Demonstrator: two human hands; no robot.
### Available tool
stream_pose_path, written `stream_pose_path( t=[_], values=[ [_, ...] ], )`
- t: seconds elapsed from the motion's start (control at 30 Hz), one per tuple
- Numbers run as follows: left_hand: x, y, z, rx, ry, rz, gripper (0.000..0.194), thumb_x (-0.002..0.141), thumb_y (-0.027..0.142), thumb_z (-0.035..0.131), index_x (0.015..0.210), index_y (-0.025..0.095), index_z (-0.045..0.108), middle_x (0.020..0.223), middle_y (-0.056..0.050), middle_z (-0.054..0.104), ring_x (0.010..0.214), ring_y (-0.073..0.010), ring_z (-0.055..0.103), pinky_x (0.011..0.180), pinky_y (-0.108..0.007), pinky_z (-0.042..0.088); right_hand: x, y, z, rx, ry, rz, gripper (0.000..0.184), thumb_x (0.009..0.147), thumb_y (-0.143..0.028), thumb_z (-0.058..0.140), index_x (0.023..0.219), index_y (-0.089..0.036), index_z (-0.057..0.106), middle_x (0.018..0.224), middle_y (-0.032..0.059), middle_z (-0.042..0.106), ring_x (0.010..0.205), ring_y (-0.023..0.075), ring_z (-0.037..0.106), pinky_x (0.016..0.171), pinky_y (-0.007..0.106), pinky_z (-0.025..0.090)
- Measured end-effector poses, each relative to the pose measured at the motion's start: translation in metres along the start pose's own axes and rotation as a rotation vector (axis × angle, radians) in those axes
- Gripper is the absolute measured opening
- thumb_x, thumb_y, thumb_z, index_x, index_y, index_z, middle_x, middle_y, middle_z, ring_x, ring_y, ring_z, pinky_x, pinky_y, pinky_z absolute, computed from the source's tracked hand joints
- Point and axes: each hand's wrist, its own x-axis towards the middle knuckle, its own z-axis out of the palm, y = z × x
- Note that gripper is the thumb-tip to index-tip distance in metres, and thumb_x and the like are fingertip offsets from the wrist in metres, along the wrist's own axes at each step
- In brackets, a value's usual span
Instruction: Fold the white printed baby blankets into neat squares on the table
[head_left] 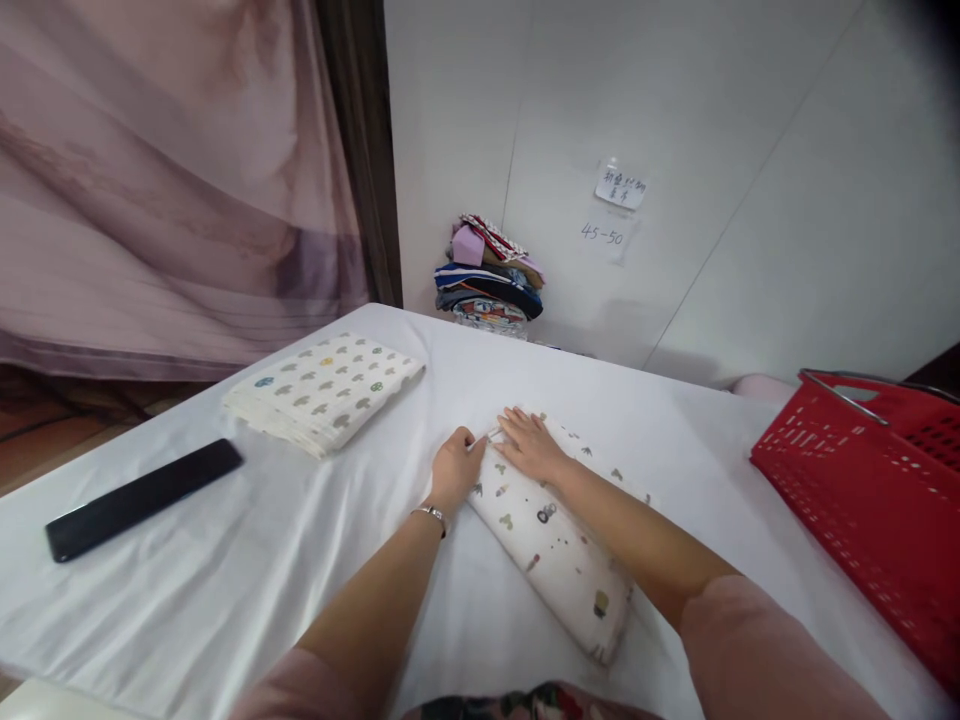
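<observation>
Two hands at the far end of a folded printed cloth

The printed cloth (534, 530), white with small scattered motifs, lies as a long folded strip on the white-covered worktop (420, 610), directly before the person and slanting from the hands toward the near right. Left hand (456, 470): fingers curled, thumb and forefinger drawn together at the far left corner of the printed cloth, pinching its edge; a bracelet (431, 513) circles the wrist. Right hand (531, 446): opened out and laid palm down on the far end of the same cloth, its fingers extended and slightly apart, just beside the left fingertips. The right forearm crosses above the cloth and hides part of its right side from where I stand.

To the left of the hands, and well apart from them, rests a second cloth (334, 392), folded into a flat block and marked with grey mushroom-like shapes. Nearer the left edge lies a flat black bar (142, 500), set obliquely; I cannot tell what it is. A red basket (840, 500) with perforated walls and a metal handle stands at the right. Beyond the far edge, a stack of folded fabrics (491, 280) is visible near the wall (675, 90), which carries two handwritten notes (621, 187).
</observation>
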Motion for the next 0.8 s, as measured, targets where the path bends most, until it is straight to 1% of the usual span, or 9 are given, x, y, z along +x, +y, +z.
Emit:
stream_pose_path(
  t=[0.07, 0.2, 0.3, 0.43, 0.53, 0.6, 0.67, 0.73, 0.8],
  values=[
    [0.0, 0.0, -0.001, 0.006, -0.014, 0.003, 0.022, 0.083, 0.041, 0.047, 0.071, 0.023, 0.044, 0.058, 0.003, 0.05, 0.058, -0.0147, 0.05, 0.055, -0.025, 0.032, -0.005, 0.008, -0.004, -0.035, 0.007, 0.04, 0.063, 0.093, -0.055, 0.027, 0.144, -0.019, 0.029, 0.153, 0.0076, 0.021, 0.141, 0.0221, 0.011, 0.113, 0.045, 0.008],
    [0.0, -0.001, -0.002, 0.027, -0.018, 0.009, 0.022, 0.083, 0.041, 0.046, 0.071, 0.023, 0.044, 0.061, 0.002, 0.052, 0.06, -0.0153, 0.051, 0.056, -0.025, 0.033, -0.016, 0.02, -0.011, -0.068, -0.043, 0.102, 0.06, 0.093, -0.052, 0.029, 0.143, -0.02, 0.031, 0.153, 0.0079, 0.019, 0.141, 0.0222, 0.013, 0.112, 0.046, 0.01],
    [0.0, -0.002, -0.002, 0.034, -0.019, 0.017, 0.022, 0.083, 0.041, 0.046, 0.072, 0.023, 0.045, 0.062, 0.002, 0.053, 0.061, -0.0156, 0.052, 0.055, -0.025, 0.033, -0.033, 0.028, -0.017, -0.074, -0.04, 0.161, 0.058, 0.092, -0.051, 0.032, 0.142, -0.02, 0.034, 0.153, 0.008, 0.02, 0.141, 0.0243, 0.014, 0.111, 0.049, 0.012],
    [0.002, -0.003, -0.001, 0.045, -0.006, 0.031, 0.022, 0.083, 0.043, 0.046, 0.072, 0.023, 0.046, 0.064, 0.001, 0.056, 0.063, -0.016, 0.053, 0.056, -0.025, 0.034, -0.076, 0.046, -0.025, -0.025, -0.005, 0.307, 0.056, 0.092, -0.045, 0.034, 0.142, -0.02, 0.033, 0.151, 0.0084, 0.026, 0.136, 0.0237, 0.028, 0.106, 0.039, 0.027],
    [0.004, -0.003, 0.0, 0.057, -0.009, 0.028, 0.022, 0.083, 0.043, 0.047, 0.074, 0.022, 0.05, 0.066, 0.001, 0.058, 0.065, -0.0164, 0.056, 0.057, -0.025, 0.036, -0.117, 0.06, -0.029, 0.029, 0.002, 0.41, 0.056, 0.092, -0.044, 0.033, 0.143, -0.022, 0.031, 0.145, 0.0069, 0.038, 0.128, 0.0236, 0.039, 0.099, 0.034, 0.035],
    [0.003, -0.004, 0.0, 0.054, -0.01, 0.026, 0.022, 0.083, 0.043, 0.048, 0.079, 0.022, 0.053, 0.072, 0.0, 0.062, 0.07, -0.0169, 0.059, 0.061, -0.025, 0.04, -0.14, 0.066, -0.031, 0.03, -0.004, 0.48, 0.055, 0.092, -0.044, 0.033, 0.142, -0.021, 0.033, 0.138, 0.0083, 0.046, 0.124, 0.0246, 0.044, 0.096, 0.034, 0.036],
    [-0.001, -0.004, 0.0, 0.05, 0.004, 0.033, 0.025, 0.083, 0.044, 0.048, 0.089, 0.022, 0.057, 0.086, -0.003, 0.067, 0.081, -0.0181, 0.062, 0.069, -0.026, 0.043, -0.156, 0.072, -0.034, 0.022, 0.001, 0.556, 0.056, 0.091, -0.045, 0.034, 0.142, -0.02, 0.035, 0.132, 0.0103, 0.052, 0.119, 0.0253, 0.048, 0.093, 0.033, 0.037],
    [-0.004, -0.004, 0.0, 0.089, -0.001, 0.05, 0.033, 0.084, 0.046, 0.048, 0.103, 0.021, 0.057, 0.1, -0.006, 0.067, 0.091, -0.0202, 0.062, 0.076, -0.028, 0.045, -0.164, 0.076, -0.037, 0.031, 0.003, 0.639, 0.057, 0.09, -0.047, 0.038, 0.139, -0.019, 0.04, 0.13, 0.0112, 0.054, 0.117, 0.0257, 0.05, 0.091, 0.032, 0.038],
    [-0.003, -0.001, -0.001, 0.167, -0.041, 0.068, 0.038, 0.084, 0.048, 0.046, 0.108, 0.021, 0.057, 0.102, -0.008, 0.067, 0.093, -0.0225, 0.062, 0.078, -0.031, 0.045, -0.166, 0.078, -0.041, 0.054, -0.015, 0.699, 0.053, 0.087, -0.051, 0.041, 0.129, -0.019, 0.05, 0.125, 0.0105, 0.058, 0.113, 0.026, 0.053, 0.087, 0.031, 0.039]
  ],
)
